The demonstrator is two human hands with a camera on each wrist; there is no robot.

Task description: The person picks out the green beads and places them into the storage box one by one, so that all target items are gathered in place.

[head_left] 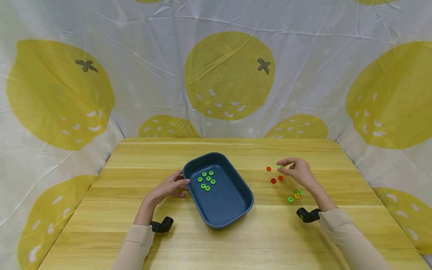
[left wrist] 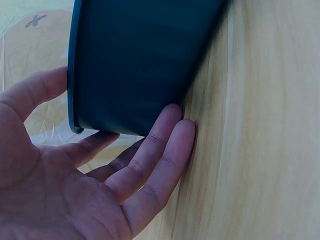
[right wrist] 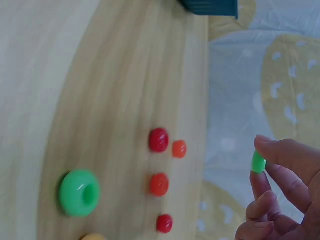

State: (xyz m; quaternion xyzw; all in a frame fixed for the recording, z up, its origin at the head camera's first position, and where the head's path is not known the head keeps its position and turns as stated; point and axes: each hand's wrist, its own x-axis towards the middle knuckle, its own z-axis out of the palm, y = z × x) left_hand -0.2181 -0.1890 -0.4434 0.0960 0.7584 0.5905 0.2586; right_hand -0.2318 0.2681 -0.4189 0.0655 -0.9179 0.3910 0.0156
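Note:
My right hand (head_left: 297,170) pinches a small green ring (right wrist: 258,162) between thumb and fingertips, raised over the table. On the wood under it lie several red and orange rings, such as a dark red ring (head_left: 273,180) and an orange ring (head_left: 268,168). My left hand (head_left: 168,186) is at the left side of a dark blue rectangular tub (head_left: 233,210). Its thumb touches the rim and its loosely extended fingers (left wrist: 162,165) lie along the outer wall. Several green rings (head_left: 208,178) sit inside, in the far left part of the tub.
Nearer than the red rings, a yellow ring (head_left: 297,196) lies between two green ones, one a green ring (head_left: 290,200). The wooden table (head_left: 270,240) ends at a lemon-print cloth (head_left: 229,75), which hangs behind it and at both sides.

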